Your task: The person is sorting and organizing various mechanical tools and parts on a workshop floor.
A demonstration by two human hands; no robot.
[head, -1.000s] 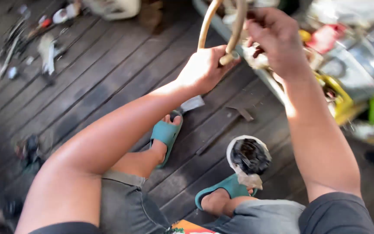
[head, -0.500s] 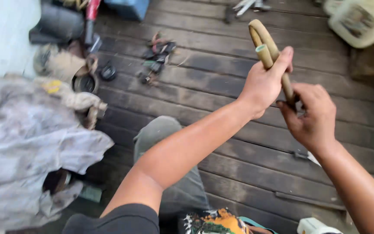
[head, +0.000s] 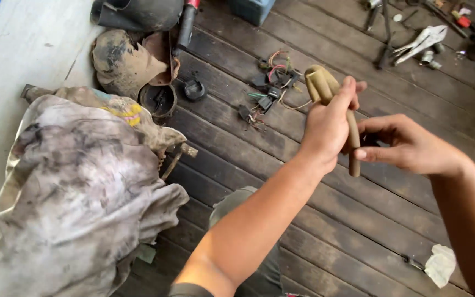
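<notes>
Since the frame half a second earlier, the bent tan hose (head: 330, 93) is seen lowered and tipped over, its folded bend now pointing away from the person, and the view is swung so that a bundle of loose wiring (head: 270, 88) lies just beyond it. The left hand (head: 325, 129) is closed around the hose's middle, the fold pinched under the thumb. The right hand (head: 408, 146) is half curled beside the hose's lower end, fingertips at or just off the hose; whether contact is made cannot be told.

A slip is judged possible: the hose is held doubled over, and if the left grip is eased the fold could spring open and the free end flick out. A drop would land on the plank floor (head: 325, 220) below the hose.

Left of the hose a soiled cloth heap (head: 83, 187) and a muddy cover (head: 125, 63) are piled; far beyond it, to the right, locking pliers (head: 421, 41) lie, and a crumpled rag (head: 441, 264) well below it. Nothing stands between the hands and the hose.
</notes>
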